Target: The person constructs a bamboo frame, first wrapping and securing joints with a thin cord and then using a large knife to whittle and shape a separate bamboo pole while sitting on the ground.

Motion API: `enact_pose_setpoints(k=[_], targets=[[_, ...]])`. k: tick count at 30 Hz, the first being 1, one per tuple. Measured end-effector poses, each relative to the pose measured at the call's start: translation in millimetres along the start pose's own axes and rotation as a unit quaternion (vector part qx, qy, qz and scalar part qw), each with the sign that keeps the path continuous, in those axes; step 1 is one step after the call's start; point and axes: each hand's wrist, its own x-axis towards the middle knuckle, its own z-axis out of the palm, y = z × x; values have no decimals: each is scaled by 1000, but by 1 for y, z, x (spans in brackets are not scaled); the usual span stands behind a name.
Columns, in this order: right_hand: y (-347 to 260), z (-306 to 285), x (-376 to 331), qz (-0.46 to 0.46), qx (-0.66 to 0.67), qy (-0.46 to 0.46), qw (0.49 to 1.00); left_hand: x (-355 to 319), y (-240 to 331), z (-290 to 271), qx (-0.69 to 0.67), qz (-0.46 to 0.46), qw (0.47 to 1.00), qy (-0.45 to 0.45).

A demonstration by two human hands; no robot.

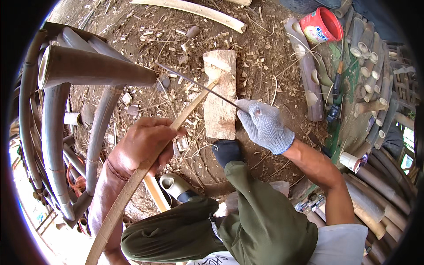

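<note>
My bare left hand is closed around a long pale bamboo strip, which slants from the lower left edge up to a wooden block on the ground. In a grey knit glove, my right hand grips a long thin blade, seen nearly edge-on; its handle is hidden in the fist, so its exact kind is unclear. That blade crosses just over the strip's far end, above the block's left edge. Whether it touches the strip cannot be made out. The block lies flat, rough and pale, beyond my dark-covered foot.
A bamboo frame stands close on the left. Wood chips litter the dirt floor. At the far right are a red bucket, a bamboo pole, a black-handled tool and stacked bamboo. A curved bamboo piece lies far ahead.
</note>
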Motion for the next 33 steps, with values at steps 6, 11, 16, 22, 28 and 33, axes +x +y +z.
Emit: enact_pose_setpoints(k=[6, 11, 16, 22, 28, 33], targets=[[48, 6, 5, 165, -204, -308, 915, 1, -4, -5, -55, -16, 998, 0], [7, 1, 7, 56, -1, -45, 997, 1, -8, -5, -106, -63, 992, 12], [59, 18, -6, 208, -198, -304, 908, -1, -12, 3, -103, -23, 994, 10], [0, 1, 0, 398, 346, -46, 849, -14, -36, 43, -72, 32, 994, 81], [-55, -2, 67, 390, 587, 195, 682, -18, -42, 128, 4, 203, 955, 217], [-56, -53, 85, 319, 498, 213, 778, -27, -35, 119, -196, 231, 930, 206]])
